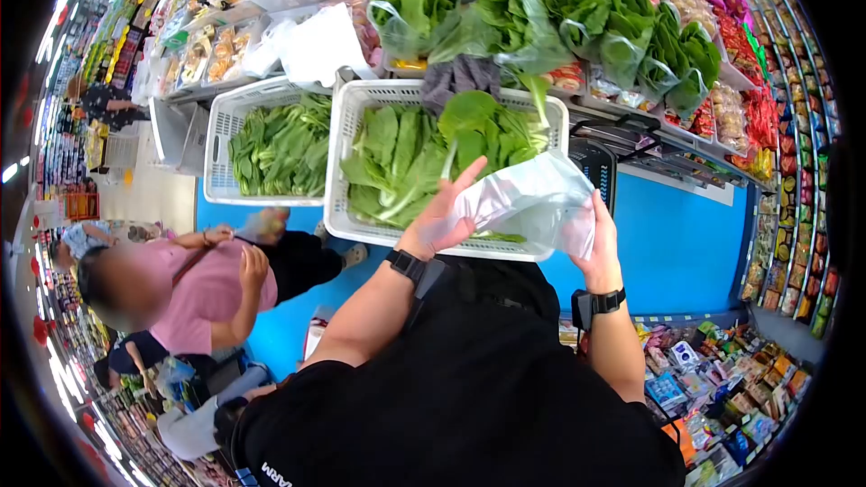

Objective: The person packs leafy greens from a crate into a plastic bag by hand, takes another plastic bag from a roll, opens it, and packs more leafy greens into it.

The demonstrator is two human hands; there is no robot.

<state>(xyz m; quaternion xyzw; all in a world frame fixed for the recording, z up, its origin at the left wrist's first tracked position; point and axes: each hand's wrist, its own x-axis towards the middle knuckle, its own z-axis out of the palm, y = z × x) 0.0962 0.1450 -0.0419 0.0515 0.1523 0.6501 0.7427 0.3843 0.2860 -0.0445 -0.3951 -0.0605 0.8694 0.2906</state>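
Observation:
A clear plastic bag [532, 203] stretches between my two hands over the front of a white basket [374, 233]. My left hand [444, 216] holds the bag's left end, its thumb and index finger reaching up and part of the film lying across the palm. My right hand [597, 239] grips the other end, thumb and fingers closed on the film. Under the bag, the basket holds loose leafy greens [392, 158], with a larger bunch [483, 131] on the right. A dark grey cloth [460, 81] hangs over the basket's back rim.
A second white basket [216, 162] of greens stands at left. Bagged greens [514, 13] line the shelf behind, next to white plastic bags [329, 41]. A person in a pink top [194, 293] stands close at left. Packaged goods [713, 388] lie at lower right.

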